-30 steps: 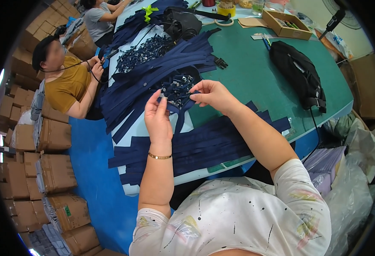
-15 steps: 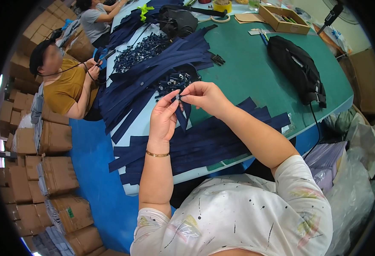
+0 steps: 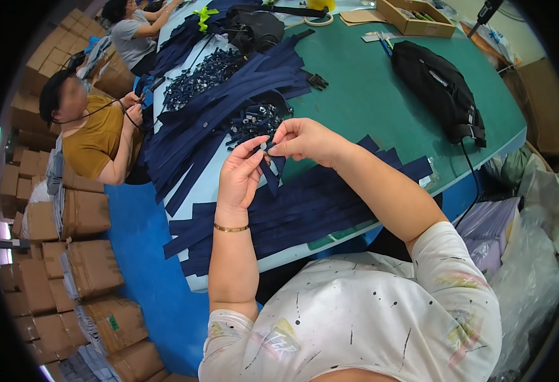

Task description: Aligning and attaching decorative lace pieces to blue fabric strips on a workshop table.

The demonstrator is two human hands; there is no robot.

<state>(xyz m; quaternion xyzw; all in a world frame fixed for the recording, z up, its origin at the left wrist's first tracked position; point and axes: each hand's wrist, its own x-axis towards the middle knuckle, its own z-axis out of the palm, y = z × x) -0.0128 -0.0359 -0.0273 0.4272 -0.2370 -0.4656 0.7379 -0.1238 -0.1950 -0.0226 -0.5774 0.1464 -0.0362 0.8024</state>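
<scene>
Above the near part of the table, my left hand (image 3: 242, 177) pinches a navy fabric strap (image 3: 272, 183), whose end hangs below the fingers. A small silvery piece (image 3: 263, 146) shows at my left fingertips. My right hand (image 3: 305, 141) is closed at the same spot, thumb and forefinger on the strap beside that piece; its exact grip is too small to make out. Just beyond my hands lies a heap of small dark and metallic pieces (image 3: 254, 118). Long navy straps (image 3: 305, 200) lie flat under my forearms, and more straps (image 3: 209, 118) spread at the far left.
A second heap of small pieces (image 3: 200, 79) lies farther left. On the green tabletop (image 3: 356, 83) are a black bag (image 3: 438, 92), a wooden box (image 3: 416, 19) and a black buckle (image 3: 318, 81). A co-worker (image 3: 95, 134) sits at the left, before stacked cartons (image 3: 91, 267).
The view has shifted slightly, so the far table things sit higher. My two hands stay together on the strap, with only small finger movement.
</scene>
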